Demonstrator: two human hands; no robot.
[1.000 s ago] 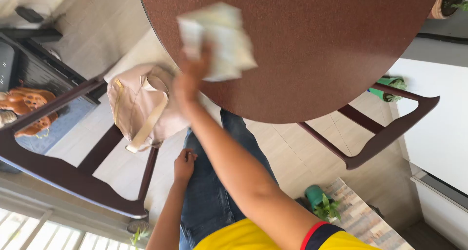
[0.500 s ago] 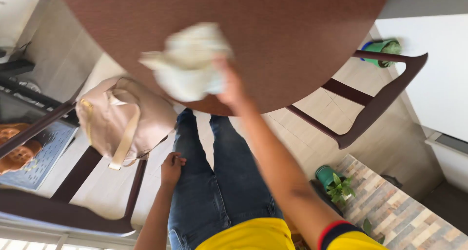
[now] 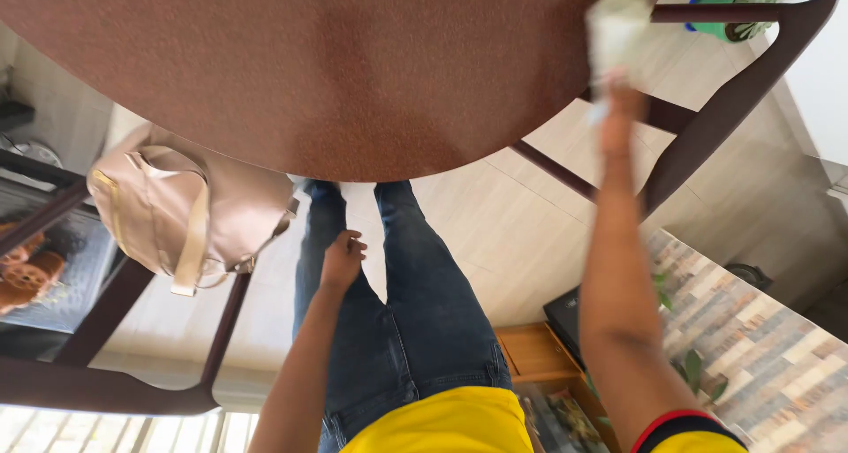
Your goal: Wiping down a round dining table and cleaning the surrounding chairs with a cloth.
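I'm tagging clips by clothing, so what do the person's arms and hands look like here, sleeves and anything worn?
Both arms are bare to the upper arm. The right arm ends in a short yellow sleeve with a dark cuff edged in red. The left hand and right hand show no gloves, watch or rings.

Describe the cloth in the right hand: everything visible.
The cloth is pale, whitish with a faint green tint, soft and crumpled into a loose bunch, blurred in the head view. The right hand grips its lower end, so it stands up above the fingers. It sits at the right edge of the round reddish-brown table, in front of a dark wooden chair. Whether it touches the tabletop cannot be told.
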